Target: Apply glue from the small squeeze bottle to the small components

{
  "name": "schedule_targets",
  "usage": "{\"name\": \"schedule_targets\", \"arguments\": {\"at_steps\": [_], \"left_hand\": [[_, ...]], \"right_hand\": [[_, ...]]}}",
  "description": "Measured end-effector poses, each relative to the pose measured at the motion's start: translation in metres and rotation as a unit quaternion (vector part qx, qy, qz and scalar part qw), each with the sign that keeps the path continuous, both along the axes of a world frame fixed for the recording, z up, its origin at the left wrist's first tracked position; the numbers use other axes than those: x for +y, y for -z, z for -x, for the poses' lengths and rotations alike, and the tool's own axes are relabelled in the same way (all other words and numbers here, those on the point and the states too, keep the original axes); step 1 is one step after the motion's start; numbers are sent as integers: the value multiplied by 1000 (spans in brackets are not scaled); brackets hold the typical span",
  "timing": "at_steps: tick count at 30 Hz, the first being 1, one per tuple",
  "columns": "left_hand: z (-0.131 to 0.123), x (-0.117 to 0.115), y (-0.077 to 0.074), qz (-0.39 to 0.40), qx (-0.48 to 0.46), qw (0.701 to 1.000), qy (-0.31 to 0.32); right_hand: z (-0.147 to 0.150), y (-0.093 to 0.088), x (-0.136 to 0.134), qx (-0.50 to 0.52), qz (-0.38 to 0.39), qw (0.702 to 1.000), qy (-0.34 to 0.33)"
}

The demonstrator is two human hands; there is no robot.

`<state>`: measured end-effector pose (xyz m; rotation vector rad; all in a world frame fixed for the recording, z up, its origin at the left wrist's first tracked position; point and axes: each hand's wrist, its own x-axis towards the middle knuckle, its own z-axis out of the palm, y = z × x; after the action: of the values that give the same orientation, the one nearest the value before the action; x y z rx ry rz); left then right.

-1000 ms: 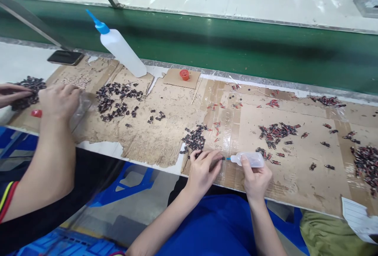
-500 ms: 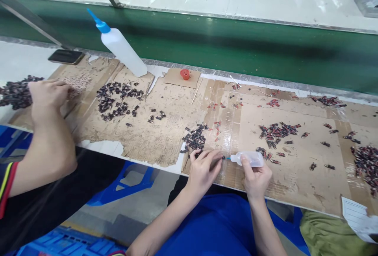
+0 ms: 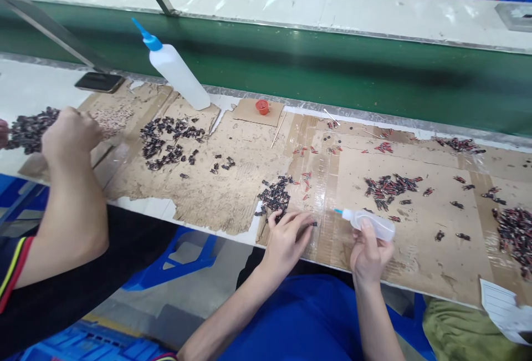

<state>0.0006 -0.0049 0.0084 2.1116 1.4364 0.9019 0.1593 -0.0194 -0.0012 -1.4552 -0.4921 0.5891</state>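
Observation:
My left hand (image 3: 287, 237) pinches a small dark part (image 3: 312, 223) against the cardboard sheet (image 3: 233, 183) at the near edge of the bench, just below a little heap of dark parts (image 3: 274, 196). My right hand (image 3: 369, 251) grips a small clear squeeze bottle (image 3: 371, 224) with a blue nozzle; the nozzle points left and hangs a short way right of the pinched part. A spread of red-and-dark parts (image 3: 388, 186) lies beyond the bottle.
A co-worker's hand (image 3: 68, 133) rests at the left by a dark heap (image 3: 29, 128). A large white bottle (image 3: 177, 72) leans at the back, with a red cap (image 3: 262, 106), a phone (image 3: 98, 82) and a green conveyor belt (image 3: 332, 72). More parts (image 3: 513, 230) lie right.
My right hand has drawn the small bottle back to the right and lifted it, so its nozzle has left the pinched part. The co-worker's hand has shifted slightly.

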Motion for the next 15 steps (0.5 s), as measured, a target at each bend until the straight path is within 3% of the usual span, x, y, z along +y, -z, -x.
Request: {"name": "schedule_targets", "arguments": {"at_steps": [4,9,12,15], "left_hand": [[5,8,-8,-7,4,1000,15],[4,27,-7,-87,56,993,-49],[-3,36,0,-96,96,987,-87],[-7,42,7,-94,96,986,-95]], "right_hand": [[-2,-5,2,-24,-2,998,-63],[3,-8,11,-71,-26,987,-141],[6,-6,12,-110,-21,984,-136],[8,-7,3,-195,-65,975,-82]]}}
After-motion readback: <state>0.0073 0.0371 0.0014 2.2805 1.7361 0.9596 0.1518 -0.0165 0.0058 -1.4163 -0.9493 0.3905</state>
